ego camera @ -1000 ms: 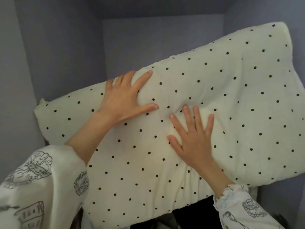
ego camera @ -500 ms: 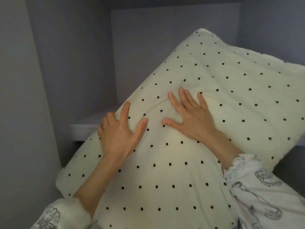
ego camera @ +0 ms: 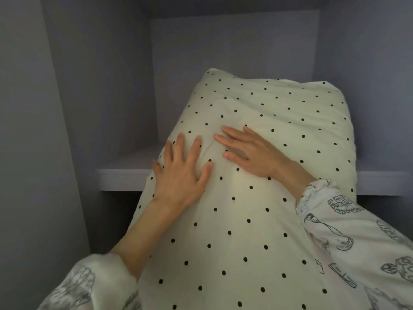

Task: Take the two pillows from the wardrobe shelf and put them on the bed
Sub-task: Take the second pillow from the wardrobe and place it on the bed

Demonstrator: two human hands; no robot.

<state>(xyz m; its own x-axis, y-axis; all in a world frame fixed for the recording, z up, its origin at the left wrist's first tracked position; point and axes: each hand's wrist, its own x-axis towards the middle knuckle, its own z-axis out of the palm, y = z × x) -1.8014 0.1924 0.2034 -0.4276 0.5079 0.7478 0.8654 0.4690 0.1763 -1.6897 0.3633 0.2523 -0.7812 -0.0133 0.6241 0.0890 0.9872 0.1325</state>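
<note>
A cream pillow with black dots (ego camera: 263, 121) leans lengthwise over the front edge of the grey wardrobe shelf (ego camera: 125, 179), its far end up inside the compartment and its near end down against my body. My left hand (ego camera: 182, 173) lies flat on its left side with the fingers spread. My right hand (ego camera: 250, 153) presses flat on the middle, fingers pointing left. Only this one pillow is in view; the bed is out of sight.
Grey wardrobe walls close in on the left (ego camera: 67, 108), back (ego camera: 234, 52) and right (ego camera: 368, 74). Below the shelf edge the space is dark. My patterned white sleeves (ego camera: 357, 231) fill the lower corners.
The pillow has swung from lying slanted across the view to pointing lengthwise away from me and has come lower, over the shelf edge. Both hands stayed flat on it and drew closer together.
</note>
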